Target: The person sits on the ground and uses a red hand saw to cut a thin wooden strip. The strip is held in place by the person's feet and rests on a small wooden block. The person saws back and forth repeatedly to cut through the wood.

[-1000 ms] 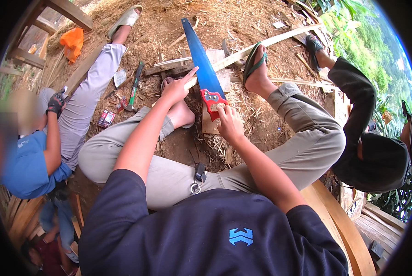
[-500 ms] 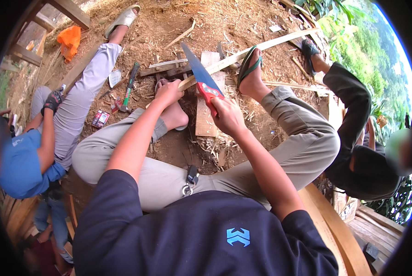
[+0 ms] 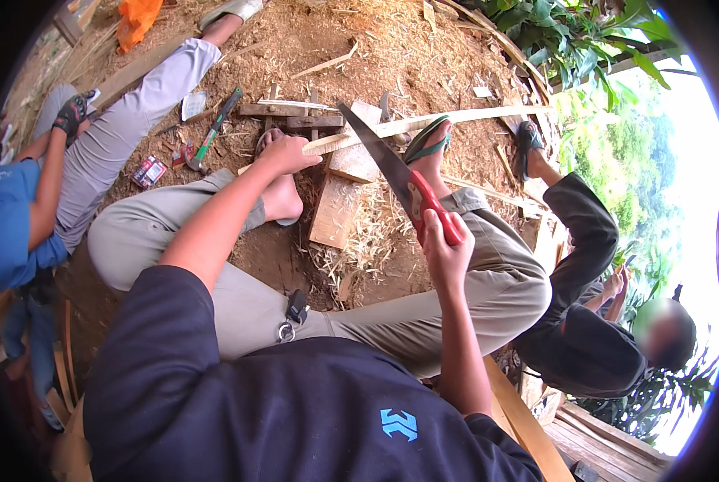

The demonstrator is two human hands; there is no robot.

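My left hand (image 3: 283, 154) is closed around the near end of a long pale wooden strip (image 3: 480, 115). The strip slants away to the right, over a wooden block (image 3: 358, 165) and past my sandalled right foot (image 3: 431, 153). In my right hand (image 3: 448, 249) is the red handle of a handsaw (image 3: 387, 165), fingers wrapped round it. The blade points up and left, its front part crossing the strip in view; whether it touches the wood I cannot tell. Below the block lies a short board (image 3: 335, 213) among shavings.
A green-handled hammer (image 3: 216, 128) and a small red pack (image 3: 148, 172) lie left of my left foot. Short wood pieces (image 3: 295, 116) sit beyond my left hand. One person in blue (image 3: 22, 217) sits at left, another in dark clothes (image 3: 584, 345) at right. Shavings cover the ground.
My right hand has drawn the saw right and back toward me, and its handle now sits higher over my right leg. My left hand keeps hold of the strip. The whole view has shifted slightly.
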